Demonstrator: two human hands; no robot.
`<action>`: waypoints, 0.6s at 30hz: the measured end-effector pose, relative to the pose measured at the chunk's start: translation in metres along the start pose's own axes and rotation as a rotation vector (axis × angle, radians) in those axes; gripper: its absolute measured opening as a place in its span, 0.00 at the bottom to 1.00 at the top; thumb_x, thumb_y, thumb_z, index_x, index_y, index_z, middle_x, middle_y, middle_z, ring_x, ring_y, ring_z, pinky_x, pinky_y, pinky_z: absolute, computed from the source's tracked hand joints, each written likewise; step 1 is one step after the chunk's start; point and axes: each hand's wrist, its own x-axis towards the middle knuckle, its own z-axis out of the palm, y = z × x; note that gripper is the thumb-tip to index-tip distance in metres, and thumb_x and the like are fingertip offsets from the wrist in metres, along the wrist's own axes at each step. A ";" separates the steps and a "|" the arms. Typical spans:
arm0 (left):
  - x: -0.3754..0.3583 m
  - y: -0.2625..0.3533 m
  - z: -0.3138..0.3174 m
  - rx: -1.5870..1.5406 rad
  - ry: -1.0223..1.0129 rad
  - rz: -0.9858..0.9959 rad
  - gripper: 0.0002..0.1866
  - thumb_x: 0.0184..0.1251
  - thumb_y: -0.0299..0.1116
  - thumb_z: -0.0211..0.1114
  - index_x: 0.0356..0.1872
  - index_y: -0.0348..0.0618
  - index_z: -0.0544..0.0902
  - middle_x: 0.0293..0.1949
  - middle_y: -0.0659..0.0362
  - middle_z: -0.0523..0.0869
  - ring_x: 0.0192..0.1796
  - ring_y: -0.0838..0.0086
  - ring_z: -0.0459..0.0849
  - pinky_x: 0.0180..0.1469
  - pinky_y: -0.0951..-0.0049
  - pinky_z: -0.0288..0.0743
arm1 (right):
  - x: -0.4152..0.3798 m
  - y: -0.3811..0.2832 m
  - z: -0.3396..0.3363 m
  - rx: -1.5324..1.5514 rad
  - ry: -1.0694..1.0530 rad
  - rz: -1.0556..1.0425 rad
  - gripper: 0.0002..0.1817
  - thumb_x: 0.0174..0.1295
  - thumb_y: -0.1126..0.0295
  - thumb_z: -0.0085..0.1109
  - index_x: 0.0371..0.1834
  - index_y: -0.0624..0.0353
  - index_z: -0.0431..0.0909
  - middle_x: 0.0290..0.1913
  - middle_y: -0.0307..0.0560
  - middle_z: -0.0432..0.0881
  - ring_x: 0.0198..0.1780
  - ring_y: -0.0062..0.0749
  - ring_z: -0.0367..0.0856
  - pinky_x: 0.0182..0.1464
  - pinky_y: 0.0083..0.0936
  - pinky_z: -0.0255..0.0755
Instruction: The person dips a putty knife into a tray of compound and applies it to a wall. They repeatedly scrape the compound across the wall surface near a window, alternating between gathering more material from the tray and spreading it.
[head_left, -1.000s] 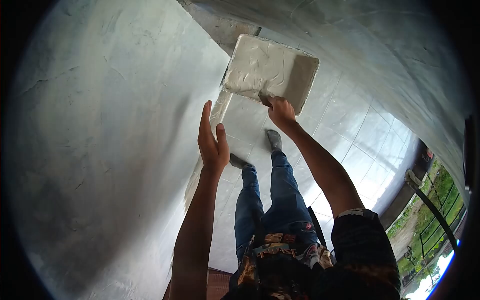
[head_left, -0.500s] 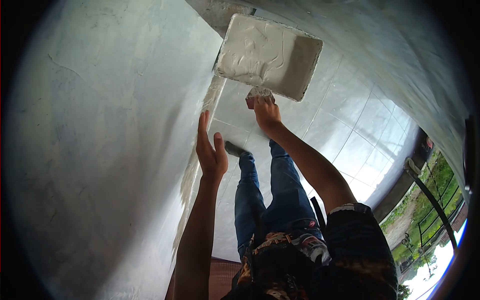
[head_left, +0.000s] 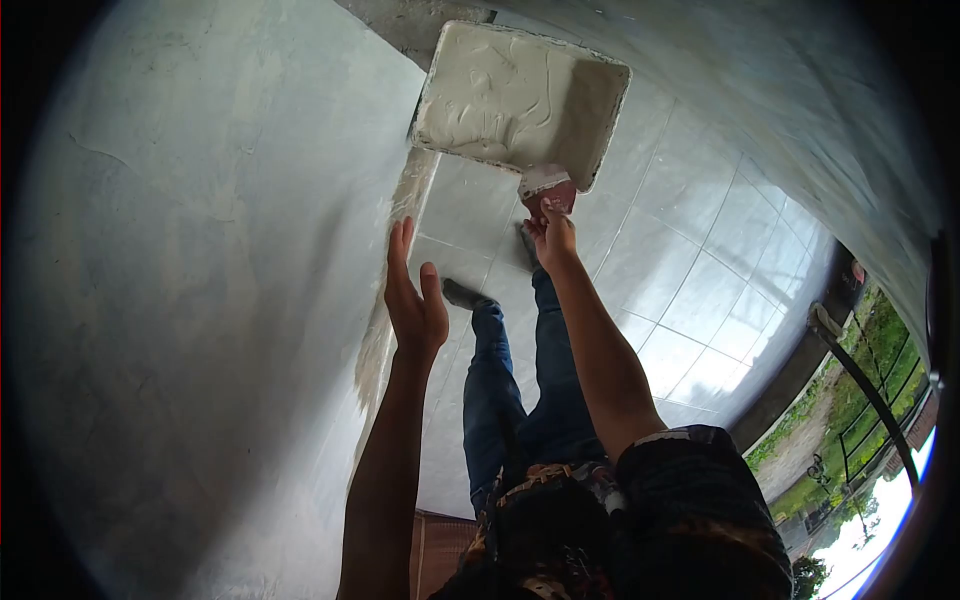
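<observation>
My right hand (head_left: 554,236) grips a reddish putty knife (head_left: 549,198), its far edge coated in pale paste. That edge overlaps the near rim of a rectangular tray (head_left: 465,154) in this view. Smooth greyish-white putty (head_left: 490,95) covers most of the tray's inside, with a shaded bare-looking part at the right end. To the left, my left hand (head_left: 416,308) is open, fingers straight and thumb apart, holding nothing. It hovers by the foot of the pale wall (head_left: 230,220), over a rough beige strip (head_left: 415,185) along the wall's base.
Grey floor tiles (head_left: 690,290) run beneath and to the right of my legs (head_left: 490,390). A second wall (head_left: 780,90) rises at the upper right. Grass (head_left: 850,410) and a dark curved bar (head_left: 868,392) lie beyond the floor's edge at the right.
My right hand has drawn back toward me and turned the putty knife, so more of its face shows. The left hand stays nearly still. The whole view has shifted slightly.
</observation>
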 end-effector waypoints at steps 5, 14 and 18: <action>-0.013 0.005 0.008 -0.026 -0.018 0.027 0.31 0.82 0.39 0.44 0.78 0.31 0.57 0.73 0.37 0.71 0.76 0.47 0.69 0.77 0.52 0.58 | -0.053 0.040 -0.055 -0.055 0.115 0.085 0.11 0.70 0.68 0.65 0.31 0.58 0.76 0.27 0.39 0.76 0.33 0.28 0.81 0.44 0.35 0.84; -0.021 -0.003 0.013 -0.032 -0.016 -0.046 0.33 0.83 0.44 0.45 0.79 0.34 0.56 0.73 0.39 0.71 0.74 0.48 0.73 0.75 0.51 0.61 | -0.058 -0.120 0.009 -1.606 -0.365 -1.129 0.06 0.65 0.77 0.59 0.43 0.60 0.83 0.42 0.48 0.83 0.47 0.50 0.82 0.50 0.43 0.78; -0.026 -0.007 0.012 -0.032 0.003 -0.062 0.34 0.83 0.48 0.46 0.79 0.35 0.56 0.73 0.41 0.71 0.74 0.48 0.73 0.75 0.51 0.62 | 0.004 -0.136 0.030 -1.923 -0.480 -1.087 0.07 0.65 0.74 0.57 0.40 0.57 0.85 0.42 0.47 0.84 0.50 0.47 0.84 0.53 0.46 0.77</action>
